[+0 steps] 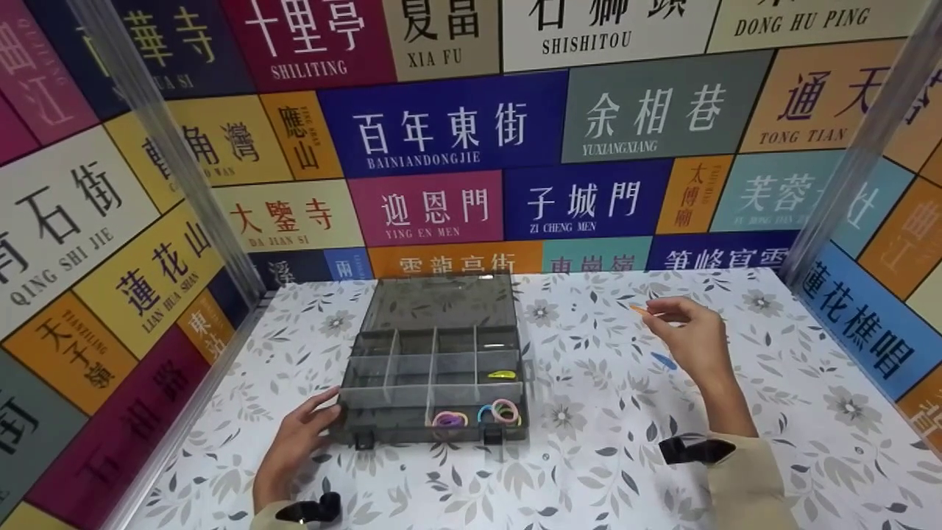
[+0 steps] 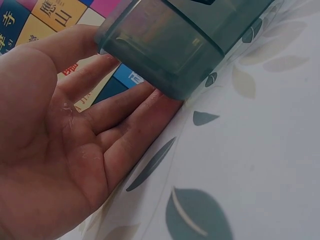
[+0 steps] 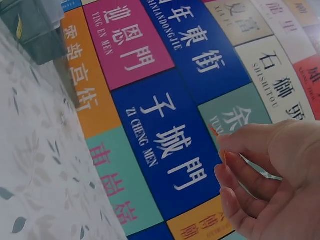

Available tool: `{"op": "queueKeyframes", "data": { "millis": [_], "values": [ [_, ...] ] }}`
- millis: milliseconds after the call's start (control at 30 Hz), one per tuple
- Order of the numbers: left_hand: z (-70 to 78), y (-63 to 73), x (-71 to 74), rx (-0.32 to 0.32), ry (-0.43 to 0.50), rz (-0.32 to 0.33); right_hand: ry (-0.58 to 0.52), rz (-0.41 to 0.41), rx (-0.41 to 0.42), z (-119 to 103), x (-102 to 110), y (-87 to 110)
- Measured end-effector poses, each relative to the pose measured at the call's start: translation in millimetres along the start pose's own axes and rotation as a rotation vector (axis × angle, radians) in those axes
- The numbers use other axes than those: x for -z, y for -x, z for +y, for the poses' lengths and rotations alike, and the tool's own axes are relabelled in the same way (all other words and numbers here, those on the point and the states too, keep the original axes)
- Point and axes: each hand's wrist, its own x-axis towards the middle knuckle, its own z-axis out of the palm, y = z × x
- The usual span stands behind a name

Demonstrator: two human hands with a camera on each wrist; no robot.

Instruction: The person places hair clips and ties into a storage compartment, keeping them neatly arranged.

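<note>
A grey see-through organizer box (image 1: 383, 418) lies with its lid (image 1: 441, 303) raised at the back. My left hand (image 1: 298, 438) rests against the box's left side, fingers nearly straight and touching its corner (image 2: 165, 65). Out to the right, my right hand (image 1: 692, 342) pinches a small orange hair clip (image 1: 639, 310) between thumb and fingertips, above the table. Its orange edge (image 3: 214, 131) peeks out of the fingers in the right wrist view, the rest hidden. A blue hair clip (image 1: 664, 361) lies on the table below that hand.
Inside the box, a yellow hair clip (image 1: 503, 375) sits in a right-hand compartment. Purple hair ties (image 1: 450, 419) and pink and blue hair ties (image 1: 505, 411) lie in the front row. A leaf-patterned cloth (image 1: 589, 471) covers the table; a wall of colourful signs (image 1: 441, 129) stands behind.
</note>
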Motion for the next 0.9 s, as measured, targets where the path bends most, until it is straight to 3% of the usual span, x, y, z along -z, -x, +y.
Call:
{"op": "queueKeyframes", "data": {
  "millis": [400, 667, 900],
  "values": [
    [0.4, 0.0, -1.8, -0.012, 0.009, 0.01, -0.055, -0.066, 0.163, -20.1, -19.5, 2.8],
    [-0.1, 0.5, -0.1, -0.01, 0.001, 0.017, -0.117, -0.164, 0.23, -35.1, -51.2, -5.1],
    [0.4, 0.9, 0.6, -0.011, -0.02, -0.002, -0.11, -0.267, 0.232, -43.7, -80.7, -2.6]
  ]
}}
